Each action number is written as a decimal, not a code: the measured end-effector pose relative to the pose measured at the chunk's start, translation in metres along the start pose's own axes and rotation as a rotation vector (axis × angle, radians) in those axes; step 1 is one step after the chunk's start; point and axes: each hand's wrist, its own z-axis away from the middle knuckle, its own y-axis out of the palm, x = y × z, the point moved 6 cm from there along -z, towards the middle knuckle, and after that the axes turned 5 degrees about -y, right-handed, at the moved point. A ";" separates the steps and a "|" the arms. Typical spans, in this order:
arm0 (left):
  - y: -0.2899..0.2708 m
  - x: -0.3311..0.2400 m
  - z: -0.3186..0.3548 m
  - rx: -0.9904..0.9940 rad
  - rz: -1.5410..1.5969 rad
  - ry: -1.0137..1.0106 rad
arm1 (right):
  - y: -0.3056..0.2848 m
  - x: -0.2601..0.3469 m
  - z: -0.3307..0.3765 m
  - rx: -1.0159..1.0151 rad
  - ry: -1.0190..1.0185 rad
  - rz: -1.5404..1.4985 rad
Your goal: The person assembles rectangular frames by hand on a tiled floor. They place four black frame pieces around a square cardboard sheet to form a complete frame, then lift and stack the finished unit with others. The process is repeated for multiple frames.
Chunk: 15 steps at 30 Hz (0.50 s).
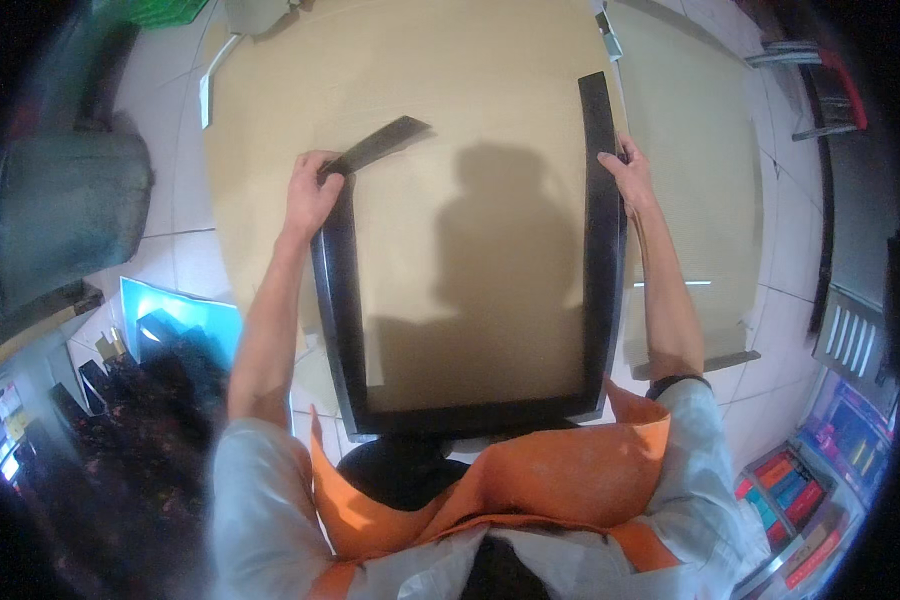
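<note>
A big sheet of brown cardboard [520, 60] lies on the pale tiled floor [162, 190] beneath the dark frame [480, 413] you are handling. Its two long sides run away from your body, between your arms, with its near bar by your lap. Your left hand [315, 190] is closed at the frame's far left end, thumb and fingers pinching a dark strip [382, 145] that slants inward there; you can't tell whether strip and frame are joined. Your right hand [628, 178] grips the frame's right side below its far end, thumb on the upper face, fingers around the outer edge. Nearest the frame's near bar is your orange apron [560, 480]; farther out, left of the frame, lies a bright blue panel [210, 318].
</note>
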 end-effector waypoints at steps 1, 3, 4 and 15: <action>0.002 -0.004 0.000 0.013 0.026 -0.022 | -0.008 -0.001 0.002 -0.016 -0.011 -0.020; -0.004 0.014 -0.004 0.002 0.083 -0.149 | 0.004 0.015 0.004 -0.073 0.061 0.146; -0.001 0.019 -0.005 0.000 0.121 -0.210 | 0.003 0.023 0.005 -0.107 0.095 0.238; 0.013 0.007 -0.005 -0.064 0.168 -0.297 | 0.007 0.007 -0.004 0.087 -0.024 0.059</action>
